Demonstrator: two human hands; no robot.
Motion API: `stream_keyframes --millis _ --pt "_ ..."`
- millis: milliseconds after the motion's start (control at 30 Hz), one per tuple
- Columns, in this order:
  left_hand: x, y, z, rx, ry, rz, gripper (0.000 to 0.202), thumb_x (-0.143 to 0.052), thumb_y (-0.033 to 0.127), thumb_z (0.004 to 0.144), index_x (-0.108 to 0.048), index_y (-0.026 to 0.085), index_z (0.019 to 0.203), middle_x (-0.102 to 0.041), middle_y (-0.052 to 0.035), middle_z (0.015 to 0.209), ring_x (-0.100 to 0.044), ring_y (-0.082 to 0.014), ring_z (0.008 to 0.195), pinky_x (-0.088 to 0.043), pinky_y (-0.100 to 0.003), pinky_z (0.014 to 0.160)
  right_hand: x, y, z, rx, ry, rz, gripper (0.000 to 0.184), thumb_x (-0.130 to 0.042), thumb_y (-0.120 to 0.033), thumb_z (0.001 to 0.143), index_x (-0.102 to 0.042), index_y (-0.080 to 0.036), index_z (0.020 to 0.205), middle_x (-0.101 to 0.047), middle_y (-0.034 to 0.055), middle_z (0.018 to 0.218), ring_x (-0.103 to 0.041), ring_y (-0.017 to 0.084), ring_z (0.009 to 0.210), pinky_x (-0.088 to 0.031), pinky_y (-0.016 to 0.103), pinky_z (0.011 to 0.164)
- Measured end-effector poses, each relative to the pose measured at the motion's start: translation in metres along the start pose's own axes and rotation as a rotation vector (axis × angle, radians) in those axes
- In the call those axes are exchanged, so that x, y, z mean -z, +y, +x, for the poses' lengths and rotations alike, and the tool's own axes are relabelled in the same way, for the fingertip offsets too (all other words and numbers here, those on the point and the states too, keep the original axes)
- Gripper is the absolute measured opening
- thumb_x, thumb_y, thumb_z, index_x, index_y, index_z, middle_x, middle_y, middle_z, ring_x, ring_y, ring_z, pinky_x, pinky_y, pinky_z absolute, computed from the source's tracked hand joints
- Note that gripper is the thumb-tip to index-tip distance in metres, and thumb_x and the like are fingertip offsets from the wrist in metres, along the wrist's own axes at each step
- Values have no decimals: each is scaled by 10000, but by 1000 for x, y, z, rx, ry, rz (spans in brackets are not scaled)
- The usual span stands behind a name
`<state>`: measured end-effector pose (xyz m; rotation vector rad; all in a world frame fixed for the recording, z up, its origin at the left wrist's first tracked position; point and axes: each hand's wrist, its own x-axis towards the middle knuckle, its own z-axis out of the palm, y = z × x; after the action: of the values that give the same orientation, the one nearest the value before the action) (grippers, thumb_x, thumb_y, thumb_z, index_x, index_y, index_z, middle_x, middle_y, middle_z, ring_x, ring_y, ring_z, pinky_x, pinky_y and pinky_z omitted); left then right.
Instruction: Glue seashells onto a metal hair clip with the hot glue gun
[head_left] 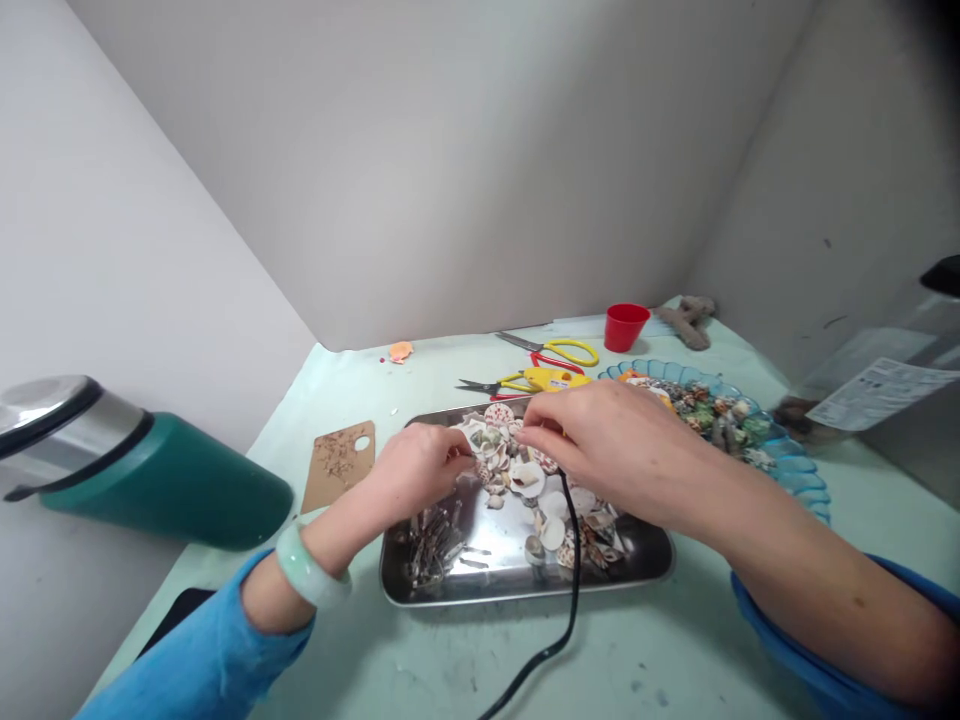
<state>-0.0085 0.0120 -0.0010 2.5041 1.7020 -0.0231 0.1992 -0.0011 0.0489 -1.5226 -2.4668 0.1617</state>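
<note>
Both hands meet over a shallow rectangular stainless-steel tray [525, 588] at the lower centre of the frame, on a pale green desk [675, 650]. The tray holds a heap of small white and speckled seashells [525, 478] in its upper and right part. A cluster of small metal clips [431, 540] lies at its lower left.

The left hand [416, 465], with a pale jade bangle [309, 572] at the wrist, has its fingers curled inward, the tips down at the left edge of the shell heap. I cannot tell whether they grip a shell.

The right hand [607, 435] reaches in from the right, its fingers drawn close together just above the shells. What they pinch is hidden. A black cable [574, 570] runs from under this palm, across the tray and off the bottom edge.

Just right of the tray is a blue scalloped glass plate [799, 475] with coloured shells. Behind the tray lie yellow-handled scissors [562, 351] and a red plastic cup [625, 325]. A brown card with a round hole [337, 465] lies left of the tray, and a dark green bottle with a steel lid [172, 480] lies at far left.
</note>
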Motion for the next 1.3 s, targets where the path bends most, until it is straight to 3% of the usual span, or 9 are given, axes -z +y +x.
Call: stream_keyframes --millis 200,367,500,567,700,800,933,1100,1300 --pt "-3 17 0 -78 -36 -161 272 -470 285 826 -635 229 1035 -690 -26 751 -605 -172 659 -424 -277 650 1 0 -1 2 -15 -4 286 -466 -322 861 -569 -204 622 -568 -20 546 -448 112 500 -195 265 479" --pt "4 8 -7 70 -100 -263 290 -450 310 818 -513 171 1064 -610 -21 716 -567 -181 658 -398 -265 561 3 1 -2 20 -4 -4 288 -464 -322 865 -575 -198 631 -566 -17 556 -451 107 496 -190 269 480" --pt "11 2 -13 102 -223 -322 355 -460 146 736 -466 178 1089 -584 -40 886 -557 -159 722 -433 -254 595 0 1 -1 38 -26 -17 289 -479 -337 859 -556 -195 620 -552 -17 548 -443 110 486 -182 266 473" --pt "9 0 -13 53 -183 -309 354 -445 102 725 -473 177 1070 -569 -52 952 -559 -160 790 -454 -263 663 -2 2 -1 41 -26 -22 299 -479 -351 858 -544 -196 611 -548 -17 546 -437 113 485 -183 264 473" --pt "-4 -8 -13 -105 40 -151 351 -490 100 729 -486 160 1075 -510 -88 1084 -535 -200 967 -452 -311 812 -3 2 -1 50 -19 -15 293 -466 -343 866 -548 -201 623 -555 -18 562 -437 112 493 -192 264 483" --pt "-7 -17 -16 -121 121 -75 369 -449 60 756 -492 159 1108 -509 -96 1118 -539 -197 992 -449 -314 846 -1 2 -1 50 -34 -19 319 -459 -347 871 -521 -194 598 -542 -18 553 -420 105 483 -186 268 480" --pt "2 -26 -22 -48 160 -86 275 -436 101 807 -554 172 1045 -580 -74 1067 -578 -182 926 -456 -306 820 -3 3 1 39 -61 -51 358 -458 -368 872 -478 -190 562 -521 -20 532 -413 108 475 -186 263 468" --pt "12 -28 -27 19 145 -102 223 -419 192 855 -627 196 934 -673 -45 926 -609 -183 841 -463 -298 751 -14 11 -3 5 -127 -104 370 -440 -405 880 -547 -201 590 -562 2 545 -473 132 486 -205 264 464" --pt "0 -16 -18 18 71 79 215 -450 153 817 -660 201 819 -682 -58 844 -624 -205 786 -460 -291 655 -32 13 -20 -149 -159 -158 313 -426 -413 897 -626 -218 756 -657 47 657 -600 201 593 -270 265 491"
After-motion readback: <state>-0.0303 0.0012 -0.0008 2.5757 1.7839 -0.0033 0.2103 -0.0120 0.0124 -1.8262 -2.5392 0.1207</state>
